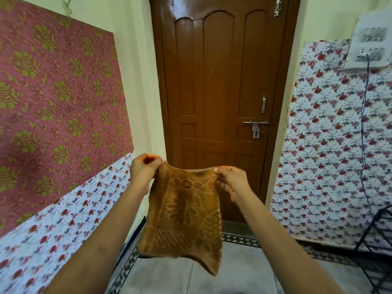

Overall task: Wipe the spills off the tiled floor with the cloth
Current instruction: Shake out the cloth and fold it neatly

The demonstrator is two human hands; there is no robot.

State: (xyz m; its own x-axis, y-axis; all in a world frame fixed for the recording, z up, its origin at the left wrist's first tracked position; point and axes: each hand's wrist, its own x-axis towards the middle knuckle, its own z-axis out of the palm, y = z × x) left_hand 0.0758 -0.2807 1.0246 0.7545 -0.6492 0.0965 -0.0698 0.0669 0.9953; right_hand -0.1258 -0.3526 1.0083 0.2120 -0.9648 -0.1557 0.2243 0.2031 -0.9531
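Two hands, left hand [142, 169] and right hand [230, 179], each pinch a top corner of one brown cloth [183, 217], hanging before the door [220, 81].

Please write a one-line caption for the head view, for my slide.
Left hand and right hand hold a brown cloth by its top corners before a closed wooden door.

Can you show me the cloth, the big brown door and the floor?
cloth [184, 215]: head view, middle of the hanging patterned part.
brown door [218, 81]: head view, its tall centre panel.
tiled floor [244, 270]: head view, bare grey tile right of the cloth.
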